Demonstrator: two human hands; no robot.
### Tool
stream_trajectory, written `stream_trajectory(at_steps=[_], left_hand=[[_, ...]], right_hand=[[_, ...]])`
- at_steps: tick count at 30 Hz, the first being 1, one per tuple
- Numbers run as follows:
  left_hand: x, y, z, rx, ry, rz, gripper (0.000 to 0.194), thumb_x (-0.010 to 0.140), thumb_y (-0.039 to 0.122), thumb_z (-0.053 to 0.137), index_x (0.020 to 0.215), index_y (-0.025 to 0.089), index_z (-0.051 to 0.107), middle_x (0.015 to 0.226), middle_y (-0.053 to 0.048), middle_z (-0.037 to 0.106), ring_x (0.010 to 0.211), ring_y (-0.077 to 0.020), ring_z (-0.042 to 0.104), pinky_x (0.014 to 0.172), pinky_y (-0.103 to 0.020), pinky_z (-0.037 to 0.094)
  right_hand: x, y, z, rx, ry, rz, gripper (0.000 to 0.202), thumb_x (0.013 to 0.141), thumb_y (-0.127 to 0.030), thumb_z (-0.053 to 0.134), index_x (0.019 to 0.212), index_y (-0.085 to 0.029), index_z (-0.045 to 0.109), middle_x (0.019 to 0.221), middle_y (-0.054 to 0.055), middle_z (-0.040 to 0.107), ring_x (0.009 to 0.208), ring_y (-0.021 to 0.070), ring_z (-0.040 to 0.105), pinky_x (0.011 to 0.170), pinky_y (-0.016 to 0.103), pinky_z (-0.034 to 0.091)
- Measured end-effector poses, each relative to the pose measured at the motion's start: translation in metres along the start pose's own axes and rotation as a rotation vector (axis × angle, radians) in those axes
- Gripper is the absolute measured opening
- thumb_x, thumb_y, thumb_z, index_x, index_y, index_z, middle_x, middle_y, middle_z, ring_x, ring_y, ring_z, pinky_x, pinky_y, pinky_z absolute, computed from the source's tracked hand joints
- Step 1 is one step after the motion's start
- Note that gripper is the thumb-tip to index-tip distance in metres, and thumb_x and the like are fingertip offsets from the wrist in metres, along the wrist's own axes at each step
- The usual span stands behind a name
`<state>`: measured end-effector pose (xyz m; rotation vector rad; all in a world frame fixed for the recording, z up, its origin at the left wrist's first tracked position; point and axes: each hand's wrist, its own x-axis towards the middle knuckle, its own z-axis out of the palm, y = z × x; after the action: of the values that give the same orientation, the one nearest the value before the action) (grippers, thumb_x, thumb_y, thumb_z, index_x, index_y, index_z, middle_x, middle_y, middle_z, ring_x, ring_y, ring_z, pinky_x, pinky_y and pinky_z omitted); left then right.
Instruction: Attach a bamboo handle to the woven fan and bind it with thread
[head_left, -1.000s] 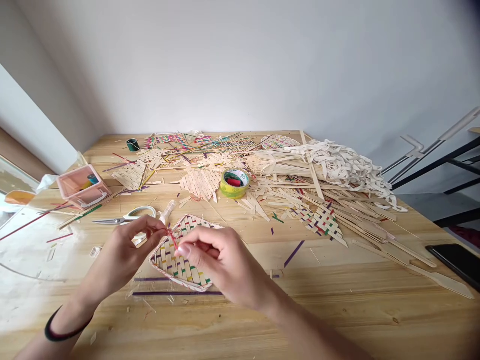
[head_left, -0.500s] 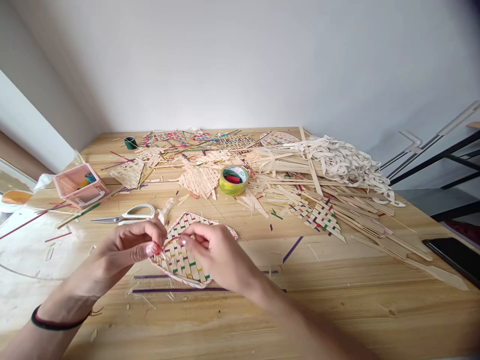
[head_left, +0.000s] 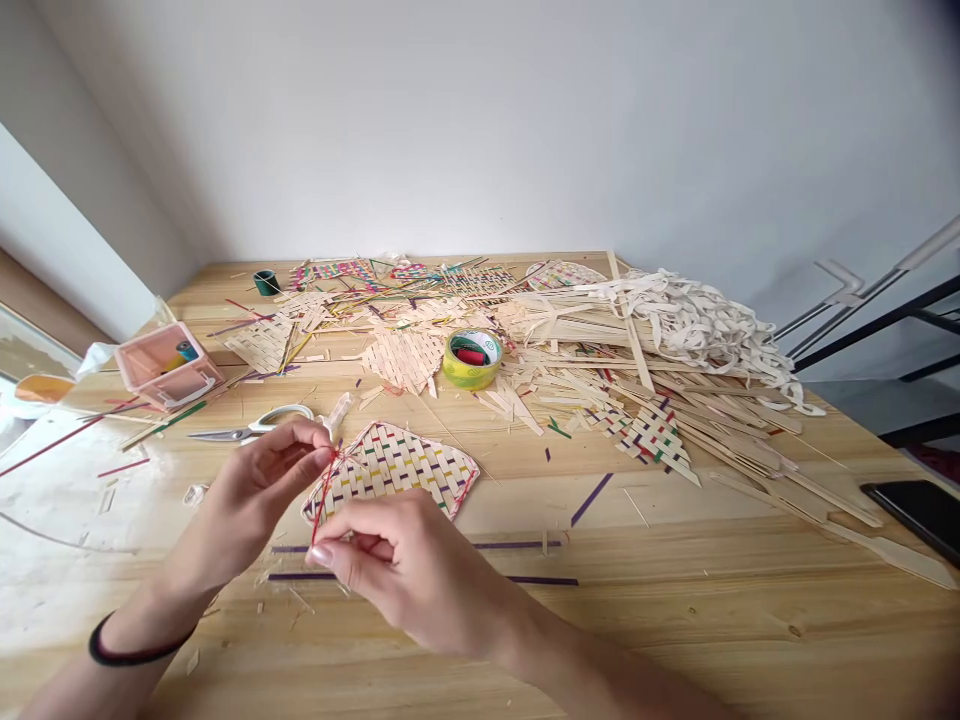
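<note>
Have just pulled the red thread into a long, straight line between left hand and right hand, crossing the left end of the woven mat. Pinch it with left fingers near the mat's upper left edge, and with right fingers in front of the mat. Unlike the earlier frame, have the right hand lower and more of the mat in view, lying on the desk. See scissors left of the mat
</note>
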<state>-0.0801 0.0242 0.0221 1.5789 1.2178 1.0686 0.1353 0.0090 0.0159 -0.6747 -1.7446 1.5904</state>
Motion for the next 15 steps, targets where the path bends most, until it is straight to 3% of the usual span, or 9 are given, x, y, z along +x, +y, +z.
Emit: stream_trajectory(at_steps=[4,6,10,12,15], left_hand=[[-0.002,0.000,-0.007,-0.300,-0.091,-0.044,0.025,0.100,0.048,0.082,0.095,0.024,0.078,0.091,-0.002,0.063,0.083,-0.0175,0.058,0.075,-0.025,0.053],[-0.003,0.002,-0.009,-0.293,-0.180,-0.047,0.025,0.101,0.049,0.081,0.095,0.025,0.078,0.091,-0.002,0.064,0.084,-0.0177,0.059,0.075,-0.025,0.053],[-0.003,0.006,-0.007,0.075,-0.279,-0.020,0.025,0.109,0.045,0.071,0.096,0.024,0.075,0.091,-0.003,0.068,0.085,-0.0185,0.063,0.076,-0.027,0.050],[-0.003,0.006,-0.003,0.261,-0.219,0.035,0.023,0.110,0.042,0.068,0.097,0.023,0.075,0.092,-0.003,0.071,0.085,-0.0187,0.064,0.078,-0.029,0.050],[-0.002,0.002,0.003,0.362,-0.097,0.101,0.022,0.109,0.041,0.068,0.095,0.023,0.074,0.090,-0.002,0.072,0.083,-0.0179,0.064,0.077,-0.028,0.050]], right_hand=[[0.005,0.009,-0.003,-0.074,0.019,0.063,0.023,0.102,-0.028,0.069,0.083,-0.017,0.073,0.067,-0.004,0.057,0.061,0.0100,0.045,0.059,0.025,0.034],[0.008,0.010,-0.015,-0.103,0.085,0.117,0.024,0.104,-0.032,0.067,0.087,-0.017,0.075,0.070,-0.002,0.060,0.063,0.0113,0.047,0.060,0.026,0.034],[0.011,0.003,-0.040,-0.094,0.219,0.072,0.027,0.106,-0.038,0.064,0.095,-0.016,0.075,0.084,0.001,0.068,0.075,0.0142,0.055,0.069,0.027,0.042],[0.010,-0.002,-0.042,-0.065,0.238,0.030,0.027,0.107,-0.038,0.063,0.096,-0.017,0.075,0.089,0.003,0.072,0.080,0.0152,0.058,0.074,0.027,0.045],[0.006,-0.007,-0.030,-0.025,0.174,0.040,0.027,0.107,-0.038,0.065,0.095,-0.017,0.076,0.083,0.001,0.069,0.072,0.0130,0.054,0.065,0.025,0.040]])
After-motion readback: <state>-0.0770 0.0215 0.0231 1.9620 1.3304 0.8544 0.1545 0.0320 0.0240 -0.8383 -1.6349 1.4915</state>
